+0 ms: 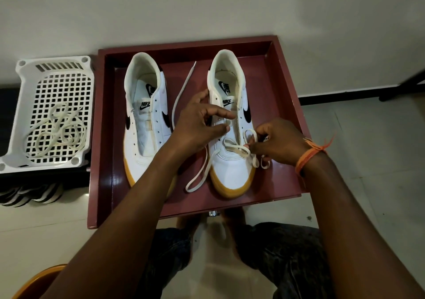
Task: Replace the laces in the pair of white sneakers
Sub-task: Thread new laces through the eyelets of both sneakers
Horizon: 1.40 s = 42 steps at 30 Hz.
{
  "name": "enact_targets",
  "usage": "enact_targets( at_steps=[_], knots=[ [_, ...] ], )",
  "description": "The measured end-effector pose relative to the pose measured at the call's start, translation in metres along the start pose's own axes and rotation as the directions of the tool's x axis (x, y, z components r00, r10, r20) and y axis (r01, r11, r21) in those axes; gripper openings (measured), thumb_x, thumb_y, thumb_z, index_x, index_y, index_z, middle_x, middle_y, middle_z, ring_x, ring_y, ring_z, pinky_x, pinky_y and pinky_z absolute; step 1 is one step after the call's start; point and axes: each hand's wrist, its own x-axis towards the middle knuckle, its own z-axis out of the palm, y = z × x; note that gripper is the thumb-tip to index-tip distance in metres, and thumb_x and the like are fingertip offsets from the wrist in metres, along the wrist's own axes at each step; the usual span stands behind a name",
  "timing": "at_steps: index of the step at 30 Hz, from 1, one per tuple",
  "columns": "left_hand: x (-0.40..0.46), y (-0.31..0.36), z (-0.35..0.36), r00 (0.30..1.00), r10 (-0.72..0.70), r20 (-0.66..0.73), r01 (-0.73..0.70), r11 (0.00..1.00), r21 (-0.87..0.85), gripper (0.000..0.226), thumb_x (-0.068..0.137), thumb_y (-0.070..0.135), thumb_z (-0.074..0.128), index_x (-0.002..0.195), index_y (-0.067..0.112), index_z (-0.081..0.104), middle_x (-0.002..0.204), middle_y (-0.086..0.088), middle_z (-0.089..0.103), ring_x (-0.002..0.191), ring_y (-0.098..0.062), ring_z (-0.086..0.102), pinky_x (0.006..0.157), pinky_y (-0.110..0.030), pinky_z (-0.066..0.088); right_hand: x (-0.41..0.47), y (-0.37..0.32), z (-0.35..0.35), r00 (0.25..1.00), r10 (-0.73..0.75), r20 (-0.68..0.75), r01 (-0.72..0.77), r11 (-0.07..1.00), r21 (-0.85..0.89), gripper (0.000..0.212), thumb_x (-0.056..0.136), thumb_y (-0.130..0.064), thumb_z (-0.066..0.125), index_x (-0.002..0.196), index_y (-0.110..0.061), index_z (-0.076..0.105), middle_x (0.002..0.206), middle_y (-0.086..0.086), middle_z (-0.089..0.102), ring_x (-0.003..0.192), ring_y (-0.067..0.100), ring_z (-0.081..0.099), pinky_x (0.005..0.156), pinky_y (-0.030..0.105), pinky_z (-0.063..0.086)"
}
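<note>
While left hand (197, 124) covers sneaker (230, 119) eyelets, right hand (278, 142) pinches lace (239, 149).

Your left forearm (147, 183) hides the near right part of the left sneaker (142, 124). Your right hand (279, 141) covers where the lace (232, 148) ends. The orange object (39, 280) is cut by the near edge.

Maroon tray (285, 96) set on pale tiled floor (368, 165), against wall. Two white sneakers carried side by side in tray: left sneaker (147, 124) unlaced, right sneaker (230, 160) partly laced. Loose lace end (181, 92) laid on tray floor between them. White perforated basket (18, 115) placed just beside tray, cream laces (57, 131) coiled inside.
</note>
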Motion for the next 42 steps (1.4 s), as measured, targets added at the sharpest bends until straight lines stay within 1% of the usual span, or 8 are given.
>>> enact_targets(
  at_steps=[6, 10, 14, 21, 28, 33, 38, 42],
  knots=[
    [-0.001, 0.001, -0.002, 1.0, 0.023, 0.009, -0.023, 1.0, -0.002, 0.036, 0.076, 0.011, 0.082, 0.101, 0.036, 0.075, 0.15, 0.001, 0.04, 0.14, -0.012, 0.039, 0.109, -0.037, 0.045, -0.001, 0.006, -0.006, 0.999, -0.044, 0.01, 0.045, 0.998, -0.037, 0.024, 0.081, -0.022, 0.079, 0.072, -0.002, 0.071, 0.071, 0.009, 0.069, 0.067, 0.022, 0.067, 0.068, 0.043, 0.056],
    [0.0, -0.002, -0.002, 0.999, 0.041, 0.014, -0.04, 0.999, -0.034, 0.038, 0.076, 0.011, 0.082, 0.097, 0.041, 0.075, 0.149, 0.001, 0.042, 0.134, -0.013, 0.047, 0.107, -0.039, 0.046, -0.004, 0.022, -0.026, 0.994, -0.002, -0.111, -0.015, 0.988, -0.153, 0.03, 0.081, -0.03, 0.078, 0.071, -0.003, 0.069, 0.063, 0.002, 0.059, 0.058, 0.011, 0.053, 0.056, 0.02, 0.038],
    [0.0, -0.001, -0.002, 1.0, 0.029, 0.001, -0.029, 0.999, -0.025, 0.036, 0.075, 0.011, 0.083, 0.097, 0.038, 0.076, 0.148, 0.001, 0.042, 0.133, -0.012, 0.048, 0.106, -0.038, 0.047, -0.009, 0.033, -0.038, 0.965, 0.015, -0.262, -0.053, 0.989, -0.141, 0.024, 0.083, -0.029, 0.076, 0.081, -0.006, 0.072, 0.075, 0.005, 0.063, 0.066, 0.014, 0.053, 0.056, 0.021, 0.034],
    [-0.005, 0.009, -0.002, 1.0, 0.025, -0.012, -0.025, 0.998, 0.052, 0.016, 0.075, 0.007, 0.082, 0.087, 0.016, 0.075, 0.121, 0.009, 0.052, 0.099, 0.027, 0.044, 0.082, -0.005, 0.044, -0.003, 0.015, -0.019, 0.997, 0.021, -0.074, -0.016, 0.998, 0.064, 0.023, 0.083, -0.026, 0.075, 0.103, -0.017, 0.066, 0.096, -0.004, 0.066, 0.083, 0.011, 0.06, 0.066, 0.016, 0.043],
    [-0.008, 0.022, -0.008, 0.998, -0.051, -0.048, 0.063, 0.957, 0.283, 0.024, 0.075, 0.023, 0.084, 0.07, 0.014, 0.062, 0.069, -0.001, 0.065, 0.062, -0.011, 0.062, 0.055, -0.022, 0.05, 0.0, -0.002, -0.003, 0.993, -0.115, 0.018, 0.116, 0.993, -0.039, 0.02, 0.084, -0.025, 0.076, 0.083, -0.008, 0.067, 0.083, -0.004, 0.06, 0.077, 0.013, 0.055, 0.064, 0.023, 0.042],
    [-0.034, 0.028, -0.007, 0.982, -0.172, 0.079, 0.12, 0.889, 0.442, 0.032, 0.069, 0.038, 0.087, 0.077, 0.015, 0.066, 0.074, 0.002, 0.067, 0.068, -0.013, 0.064, 0.066, -0.039, 0.056, -0.001, -0.002, -0.005, 0.996, -0.076, 0.044, 0.077, 0.997, -0.02, 0.021, 0.082, -0.026, 0.077, 0.081, -0.006, 0.073, 0.083, -0.007, 0.064, 0.072, -0.003, 0.054, 0.064, 0.015, 0.039],
    [-0.033, 0.029, -0.004, 0.987, -0.147, 0.061, 0.103, 0.879, 0.465, 0.023, 0.07, 0.028, 0.087, 0.079, 0.016, 0.07, 0.077, 0.004, 0.067, 0.071, -0.011, 0.064, 0.07, -0.037, 0.058, 0.001, -0.003, -0.003, 0.987, -0.085, 0.135, 0.098, 0.991, -0.094, 0.018, 0.088, -0.026, 0.071, 0.08, -0.01, 0.069, 0.085, -0.001, 0.061, 0.078, 0.011, 0.055, 0.061, 0.016, 0.036],
    [-0.035, 0.028, -0.001, 0.988, -0.137, 0.074, 0.083, 0.868, 0.49, 0.027, 0.068, 0.022, 0.089, 0.085, 0.015, 0.069, 0.076, 0.003, 0.066, 0.073, -0.016, 0.065, 0.072, -0.038, 0.058, -0.001, -0.002, -0.007, 0.985, -0.086, 0.152, 0.1, 0.991, -0.085, 0.013, 0.089, -0.023, 0.07, 0.079, -0.017, 0.064, 0.08, -0.01, 0.054, 0.072, 0.003, 0.049, 0.059, 0.01, 0.032]
  ],
)
